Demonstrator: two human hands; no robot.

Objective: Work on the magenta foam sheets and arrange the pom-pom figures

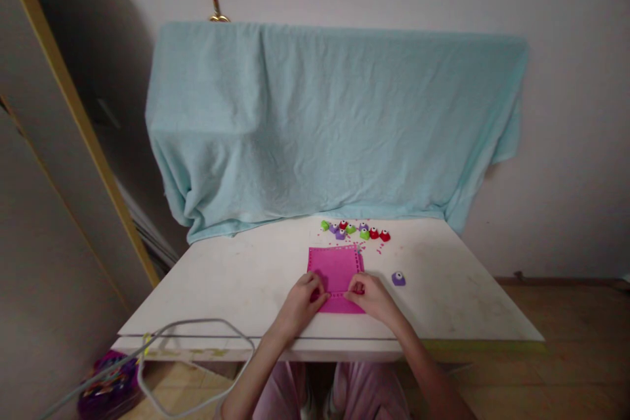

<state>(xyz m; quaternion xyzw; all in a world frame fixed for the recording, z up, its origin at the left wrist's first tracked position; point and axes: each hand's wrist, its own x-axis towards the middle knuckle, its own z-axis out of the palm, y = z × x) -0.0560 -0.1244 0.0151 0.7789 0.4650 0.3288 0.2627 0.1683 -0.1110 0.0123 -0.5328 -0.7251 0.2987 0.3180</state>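
A bright pink sheet of paper [336, 270] lies on the white table, with rows of small punched holes along its edges. A second pink layer shows beneath it at the right and at the near side. My left hand [300, 302] pinches the near left corner of the sheet between thumb and fingers. At the near right corner, my right hand [373, 296] is closed on the paper in the same kind of pinch. To the right of that hand sits a purple craft punch [398, 279], apart from it.
Behind the paper stand several small craft punches [364, 234] in green, purple and red, with pink paper bits scattered around them. A light blue cloth [344, 125] hangs at the table's [221, 289] back edge. A grey cable [197, 321] loops over the front left edge.
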